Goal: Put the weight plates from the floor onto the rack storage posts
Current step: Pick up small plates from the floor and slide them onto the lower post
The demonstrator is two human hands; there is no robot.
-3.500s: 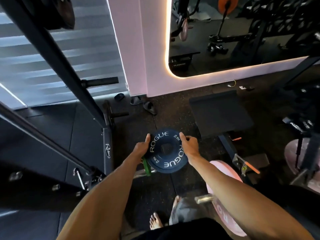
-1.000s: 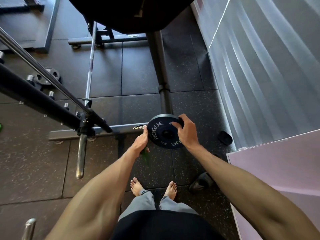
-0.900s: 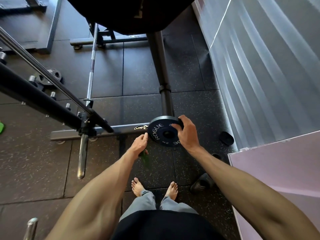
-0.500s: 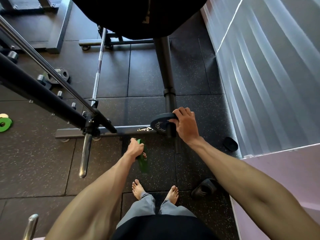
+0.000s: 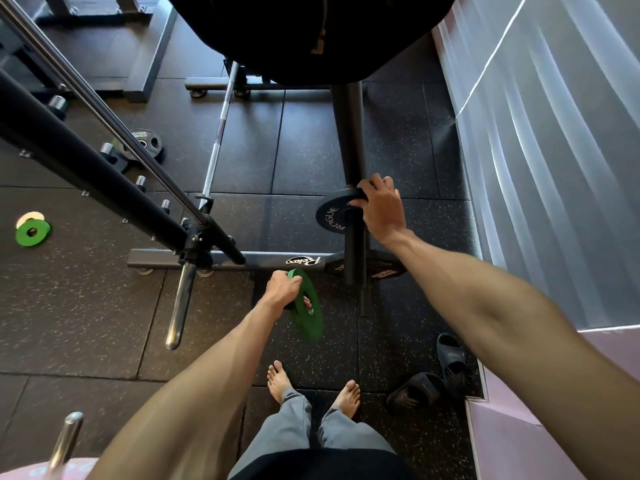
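Seen from the head camera, the right hand [image 5: 381,209] grips the rim of a dark blue round ROGUE weight plate [image 5: 334,216] threaded on a black steel storage post [image 5: 353,237] of the rack. The left hand [image 5: 282,289] is closed around a thin green round weight plate [image 5: 308,318], held on edge above the black speckled rubber floor [image 5: 104,306].

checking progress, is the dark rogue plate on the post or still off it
On it. The post passes through the Rogue plate, with its free end showing nearer the camera. The right hand grips the plate's edge.
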